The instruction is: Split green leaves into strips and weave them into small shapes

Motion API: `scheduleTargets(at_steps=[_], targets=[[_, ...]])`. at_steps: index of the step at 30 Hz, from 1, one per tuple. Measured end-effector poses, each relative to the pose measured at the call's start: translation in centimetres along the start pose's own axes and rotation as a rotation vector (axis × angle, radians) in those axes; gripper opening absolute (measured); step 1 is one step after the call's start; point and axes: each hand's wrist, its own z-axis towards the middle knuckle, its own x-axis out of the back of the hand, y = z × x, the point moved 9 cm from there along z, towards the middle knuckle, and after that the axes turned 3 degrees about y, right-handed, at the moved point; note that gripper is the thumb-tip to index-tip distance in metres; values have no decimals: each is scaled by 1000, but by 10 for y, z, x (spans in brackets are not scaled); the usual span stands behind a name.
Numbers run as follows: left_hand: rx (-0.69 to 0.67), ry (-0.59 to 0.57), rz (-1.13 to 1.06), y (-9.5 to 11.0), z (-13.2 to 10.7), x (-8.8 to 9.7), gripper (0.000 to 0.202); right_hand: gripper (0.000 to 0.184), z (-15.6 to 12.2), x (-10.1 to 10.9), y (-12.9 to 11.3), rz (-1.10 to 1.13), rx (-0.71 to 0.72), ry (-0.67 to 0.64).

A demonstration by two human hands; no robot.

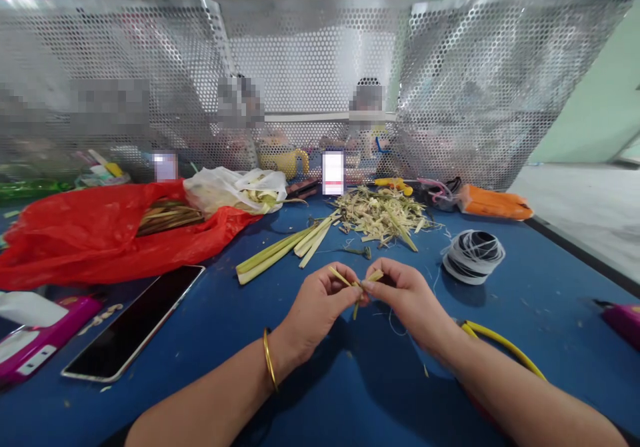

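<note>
Pinching small pieces of plant strip (340, 276) between thumb and fingers: left hand (325, 297) and right hand (407, 294), fingertips meeting just above the blue table (220, 340). One strip end sticks up from the left grip, another from the right, and a short end points down between — cannot tell whether these are joined. Gold bracelet (270, 359) on left wrist. Fine thread (395, 324) loops beside the right hand. Beyond the hands: cut stalks (275, 250), left of a heap of shavings (383, 214). Spool of thread (474, 257) stands to the right; a yellow handle (505, 347) lies partly hidden by the right forearm. Left side — dark-screened phone (135, 324), with a red bag (90, 234) behind it.
</note>
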Motion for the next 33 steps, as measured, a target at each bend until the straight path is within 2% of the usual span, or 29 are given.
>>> scheduleTargets(at_steps=[5,11,15,18,26,29,33], targets=[[26,11,65,0,1,4,18,9,-2,2,-19,-371,221,-43],[44,11,89,-2,3,7,18,17,-9,-8,-36,-662,427,-165],[76,-28,55,-4,3,5,20,22,-12,-12,-41,-767,512,-183],[49,-63,35,-1,3,4,18,22,-15,-13,-44,-825,568,-160],[42,-68,225,4,4,7,14,21,-22,-20,-45,-988,687,-143],[-13,-116,311,7,4,4,16,22,-22,-20,-46,-997,695,-140],[-142,-118,464,15,2,3,22,23,-23,-19,-47,-993,693,-124]])
